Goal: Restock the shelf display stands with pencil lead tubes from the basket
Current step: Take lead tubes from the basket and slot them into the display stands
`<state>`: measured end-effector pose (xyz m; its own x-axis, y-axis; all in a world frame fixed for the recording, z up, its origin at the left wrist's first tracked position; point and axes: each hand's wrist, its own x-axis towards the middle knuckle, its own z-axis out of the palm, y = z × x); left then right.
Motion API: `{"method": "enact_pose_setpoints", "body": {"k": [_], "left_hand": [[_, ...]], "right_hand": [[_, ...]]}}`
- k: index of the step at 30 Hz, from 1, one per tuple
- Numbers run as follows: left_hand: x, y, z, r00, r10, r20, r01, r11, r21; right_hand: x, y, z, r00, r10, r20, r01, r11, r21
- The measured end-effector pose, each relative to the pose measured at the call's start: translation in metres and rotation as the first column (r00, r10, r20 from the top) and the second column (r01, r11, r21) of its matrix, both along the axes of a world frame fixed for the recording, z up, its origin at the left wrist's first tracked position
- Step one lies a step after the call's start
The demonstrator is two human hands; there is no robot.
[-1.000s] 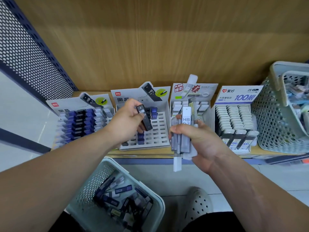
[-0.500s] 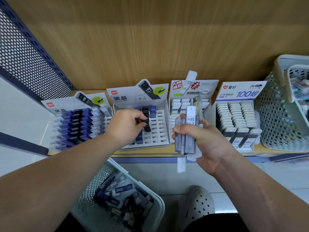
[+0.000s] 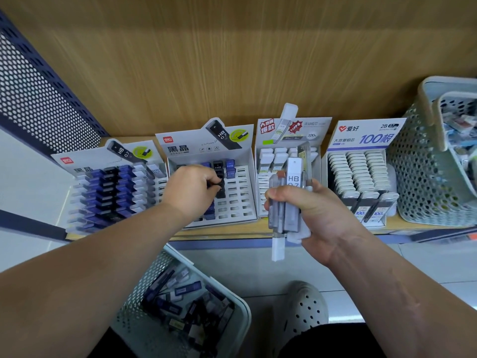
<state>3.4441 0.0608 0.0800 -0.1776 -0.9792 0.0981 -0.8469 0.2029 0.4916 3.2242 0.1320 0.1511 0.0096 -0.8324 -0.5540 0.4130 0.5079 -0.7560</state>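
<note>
A black lead tube [image 3: 220, 186] is pinched by the left hand [image 3: 189, 188] over the partly filled display stand [image 3: 241, 202], left of centre on the shelf [image 3: 232, 234]. A bundle of tubes [image 3: 290, 202] is clasped by the right hand [image 3: 318, 214]; its low-hanging tube [image 3: 278, 250] could be dropped if the clasp is slackened.

Left grip [image 3: 191, 188] pinched, knuckles up, arm outstretched; right grip [image 3: 312, 210] fisted upright, forearm angled inward.

Stationery shop: branded display stands [image 3: 180, 148] of pencil lead tubes [image 3: 356, 171] lined on wooden shelf [image 3: 227, 232].
</note>
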Motion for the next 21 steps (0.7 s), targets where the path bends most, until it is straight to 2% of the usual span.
{"method": "enact_pose_setpoints", "body": {"k": [3, 7, 10, 12, 14, 16, 18, 21], "left_hand": [[0.000, 0.000, -0.003, 0.997, -0.049, 0.052, 0.046, 0.997, 0.056], [-0.002, 0.001, -0.006, 0.984, -0.107, 0.140, 0.102, 0.994, 0.042], [-0.010, 0.003, 0.004, 0.987, -0.096, 0.126, 0.095, 0.995, 0.021], [-0.023, 0.010, 0.019, 0.996, -0.081, -0.029, 0.083, 0.995, 0.053], [-0.039, 0.021, 0.037, 0.953, -0.017, -0.301, 0.106, 0.954, 0.281], [-0.052, 0.039, 0.053, 0.830, 0.131, -0.542, 0.235, 0.800, 0.553], [-0.058, 0.058, 0.064, 0.719, 0.281, -0.635, 0.341, 0.654, 0.675], [-0.056, 0.079, 0.071, 0.673, 0.352, -0.651, 0.388, 0.581, 0.715]], "right_hand": [[0.000, 0.001, 0.000, 1.000, -0.010, -0.004, 0.010, 1.000, 0.003], [0.000, 0.001, 0.001, 1.000, -0.012, -0.012, 0.012, 1.000, -0.011], [0.000, 0.001, 0.002, 0.997, -0.055, 0.046, 0.056, 0.998, -0.024], [0.001, 0.001, 0.003, 0.993, -0.081, 0.083, 0.085, 0.995, -0.046], [0.003, 0.000, 0.004, 0.990, -0.112, 0.085, 0.117, 0.991, -0.061], [0.004, 0.000, 0.004, 0.985, -0.156, 0.079, 0.161, 0.985, -0.058], [0.006, 0.000, 0.005, 0.978, -0.190, 0.090, 0.196, 0.979, -0.062], [0.010, 0.001, 0.006, 0.973, -0.212, 0.093, 0.218, 0.974, -0.062]]}}
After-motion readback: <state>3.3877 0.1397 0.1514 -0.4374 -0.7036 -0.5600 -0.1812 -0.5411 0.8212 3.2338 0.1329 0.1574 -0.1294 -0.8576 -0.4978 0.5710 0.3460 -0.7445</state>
